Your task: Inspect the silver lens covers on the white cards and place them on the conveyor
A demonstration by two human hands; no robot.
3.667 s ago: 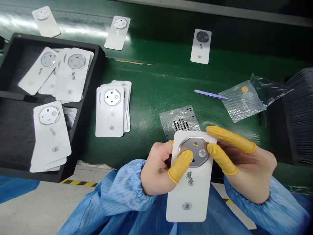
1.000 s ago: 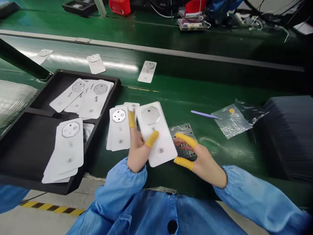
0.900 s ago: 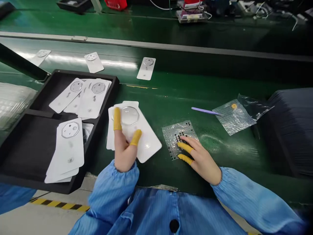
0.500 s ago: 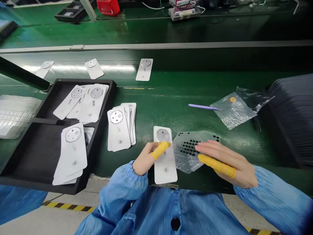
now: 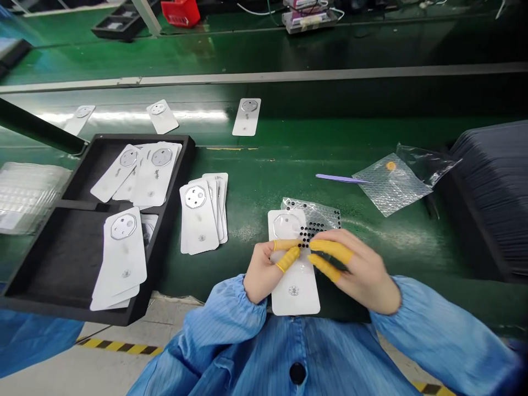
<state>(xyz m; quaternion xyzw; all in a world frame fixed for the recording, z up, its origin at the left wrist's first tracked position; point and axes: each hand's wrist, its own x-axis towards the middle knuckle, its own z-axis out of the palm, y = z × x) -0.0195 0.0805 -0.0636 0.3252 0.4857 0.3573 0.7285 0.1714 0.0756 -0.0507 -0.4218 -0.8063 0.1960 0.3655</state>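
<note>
A clear bubble-wrap sheet of small black dots (image 5: 317, 213) is raised over the upper right part of a white panel (image 5: 295, 300) at the bench's front edge. My left hand (image 5: 266, 269) is closed, its yellow-covered thumb and finger pinching the sheet's lower left edge. My right hand (image 5: 358, 269) bends round the lower right of the sheet, yellow-covered thumb and finger at the dots; a small gap shows between them, and what lies behind the fingertips is partly hidden. The panel has a round silver plate near its top, seen partly through the sheet.
Left of my hands lies a stack of white panels (image 5: 200, 220), beside a black tray (image 5: 45, 258) with more panels. Purple tweezers (image 5: 340, 179) and a bubble-wrap piece (image 5: 391, 184) lie at the right, near stacked dark sheets (image 5: 495, 187). Single panels (image 5: 246, 118) lie farther back.
The dotted sheet has moved left from the bench onto the panel. My right hand has moved left and curled its fingers; my left has come to the sheet's edge. The panel has shifted slightly right.
</note>
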